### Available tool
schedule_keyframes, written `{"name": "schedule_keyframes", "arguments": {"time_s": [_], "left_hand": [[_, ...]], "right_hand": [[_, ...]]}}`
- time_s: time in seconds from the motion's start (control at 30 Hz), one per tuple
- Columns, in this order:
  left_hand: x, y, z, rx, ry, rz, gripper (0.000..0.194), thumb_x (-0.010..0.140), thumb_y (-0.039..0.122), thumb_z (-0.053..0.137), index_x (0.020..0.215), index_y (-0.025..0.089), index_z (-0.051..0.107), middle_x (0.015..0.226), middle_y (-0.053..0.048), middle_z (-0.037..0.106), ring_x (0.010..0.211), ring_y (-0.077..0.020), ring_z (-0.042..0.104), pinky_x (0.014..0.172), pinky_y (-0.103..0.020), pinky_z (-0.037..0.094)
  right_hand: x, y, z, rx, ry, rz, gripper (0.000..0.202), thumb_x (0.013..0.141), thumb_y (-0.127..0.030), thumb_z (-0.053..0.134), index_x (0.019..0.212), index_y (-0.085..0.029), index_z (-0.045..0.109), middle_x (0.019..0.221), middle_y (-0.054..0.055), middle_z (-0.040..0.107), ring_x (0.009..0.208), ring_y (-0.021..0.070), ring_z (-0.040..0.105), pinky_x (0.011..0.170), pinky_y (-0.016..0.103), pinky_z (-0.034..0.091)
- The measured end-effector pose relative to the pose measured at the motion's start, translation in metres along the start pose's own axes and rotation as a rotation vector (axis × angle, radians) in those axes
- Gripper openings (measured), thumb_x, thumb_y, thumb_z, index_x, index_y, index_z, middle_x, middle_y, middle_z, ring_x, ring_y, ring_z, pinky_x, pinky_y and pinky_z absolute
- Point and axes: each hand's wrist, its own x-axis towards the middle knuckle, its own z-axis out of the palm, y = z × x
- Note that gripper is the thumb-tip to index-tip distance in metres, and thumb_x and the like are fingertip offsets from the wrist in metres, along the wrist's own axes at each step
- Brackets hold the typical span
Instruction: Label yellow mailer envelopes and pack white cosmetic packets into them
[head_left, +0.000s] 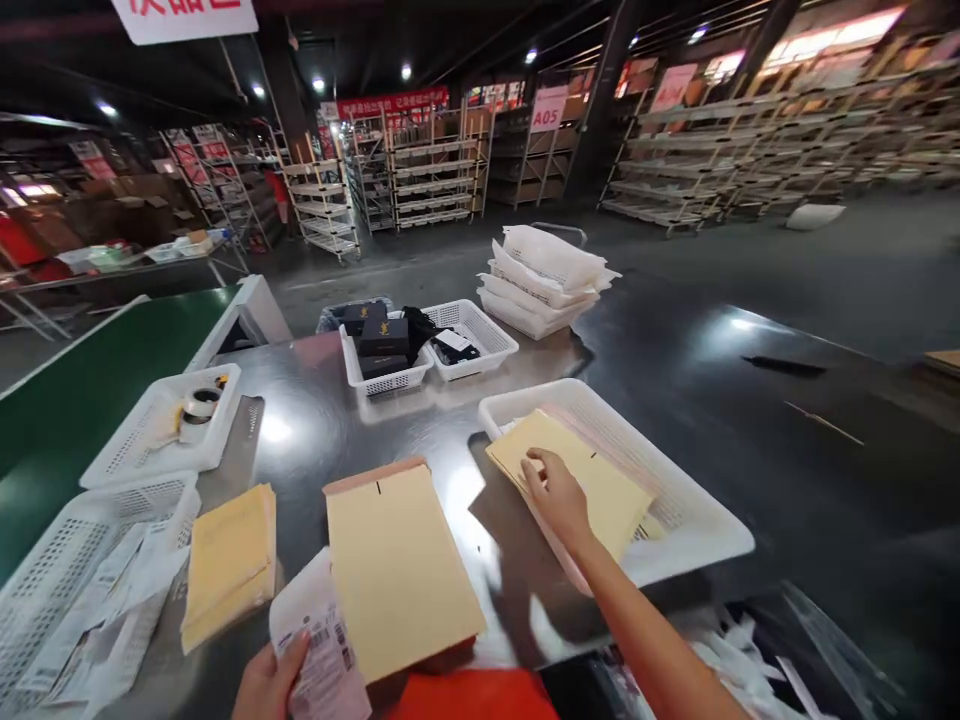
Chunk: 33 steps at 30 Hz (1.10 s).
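Observation:
My left hand (274, 675) pinches a printed label sheet (326, 635) with barcodes, at the bottom left. The sheet lies against the left edge of a large yellow envelope (401, 570), flat on the table with a short black mark near its top. My right hand (556, 492) rests with bent fingers on a yellow envelope (592, 465), near its left edge. That envelope lies on others in a white basket (705, 535). The fingertips look closed at the paper; the exact grip is partly hidden.
Yellow envelopes (231, 555) lie left, beside a white basket of papers (176, 490) and one with tape rolls (225, 455). Behind are baskets with black boxes (384, 336) and dark packets (456, 346), and stacked white baskets (547, 275). A green conveyor (112, 370) runs left.

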Motion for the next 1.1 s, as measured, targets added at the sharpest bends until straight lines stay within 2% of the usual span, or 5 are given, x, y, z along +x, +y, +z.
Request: {"name": "schedule_keyframes", "arguments": {"time_s": [0.2, 0.47, 0.63, 0.8, 1.1], "left_hand": [[-0.004, 0.03, 0.048, 0.037, -0.109, 0.154, 0.055, 0.053, 0.062, 0.08, 0.077, 0.013, 0.074, 0.072, -0.009, 0.074, 0.068, -0.0262, 0.067, 0.058, -0.031, 0.053], [-0.04, 0.024, 0.064, 0.048, -0.515, 0.098, 0.056, 0.056, 0.057, 0.082, 0.087, 0.01, 0.078, 0.088, -0.015, 0.076, 0.083, -0.0312, 0.069, 0.076, -0.035, 0.054], [-0.043, 0.026, 0.065, 0.086, -0.488, 0.078, 0.049, 0.066, 0.051, 0.078, 0.093, 0.01, 0.077, 0.088, -0.014, 0.076, 0.086, -0.0306, 0.067, 0.082, -0.035, 0.052], [-0.048, 0.034, 0.061, 0.143, -0.662, -0.016, 0.046, 0.069, 0.053, 0.075, 0.092, 0.013, 0.076, 0.082, -0.009, 0.073, 0.081, -0.0261, 0.065, 0.078, -0.034, 0.052], [-0.04, 0.041, 0.043, 0.471, -0.718, 0.124, 0.037, 0.076, 0.05, 0.065, 0.067, 0.015, 0.068, 0.06, 0.0, 0.057, 0.06, -0.0128, 0.041, 0.056, -0.023, 0.035]], "right_hand": [[-0.11, -0.129, 0.055, 0.679, -0.853, -0.199, 0.029, 0.075, -0.047, 0.065, 0.071, -0.019, 0.059, 0.067, -0.001, 0.058, 0.062, 0.0142, 0.051, 0.056, 0.026, 0.041], [-0.112, -0.145, 0.067, 0.95, -0.728, 0.203, 0.041, 0.078, -0.059, 0.061, 0.07, -0.02, 0.049, 0.066, -0.001, 0.051, 0.061, 0.0137, 0.047, 0.055, 0.027, 0.041], [-0.111, -0.132, 0.052, 0.625, -0.344, -0.161, 0.052, 0.082, -0.049, 0.058, 0.124, -0.021, 0.049, 0.129, 0.016, 0.054, 0.114, 0.0292, 0.052, 0.092, 0.045, 0.047], [-0.106, -0.142, 0.013, 0.585, -0.948, -0.652, 0.043, 0.089, -0.048, 0.056, 0.123, -0.022, 0.061, 0.117, 0.01, 0.066, 0.107, 0.0241, 0.06, 0.096, 0.037, 0.045], [-0.086, -0.136, 0.024, 0.781, -1.122, -0.247, 0.047, 0.089, -0.057, 0.052, 0.071, -0.015, 0.067, 0.06, -0.002, 0.054, 0.057, 0.0105, 0.049, 0.053, 0.022, 0.039]]}}
